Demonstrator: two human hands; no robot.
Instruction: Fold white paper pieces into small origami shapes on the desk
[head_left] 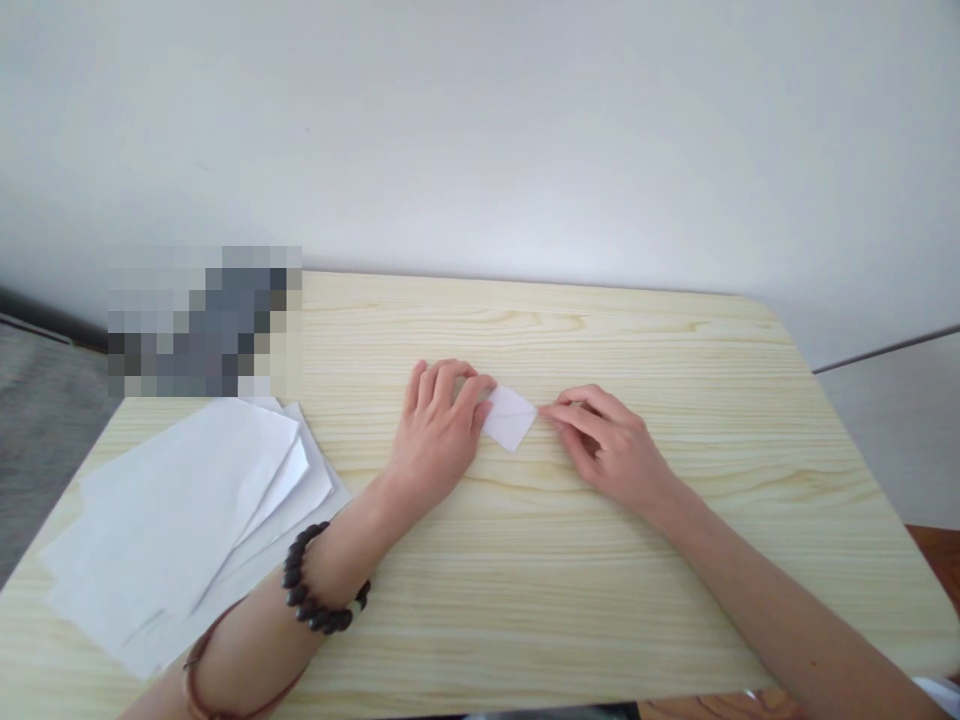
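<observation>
A small square of folded white paper (513,424) lies near the middle of the wooden table, turned like a diamond, with a crease line across it. My left hand (444,425) pinches its left corner between thumb and index finger, the other fingers curled above the table. At the right corner, the fingertips of my right hand (611,440) are pressed together and touch the paper's tip. Dark beads circle my left wrist, and a thin brown band sits farther up that forearm.
Several loose white sheets (180,500) are piled at the table's left, beside my left forearm. Behind them is a blurred-out dark object (225,330). The pale wooden table (600,600) meets a white wall (525,130) at its far edge.
</observation>
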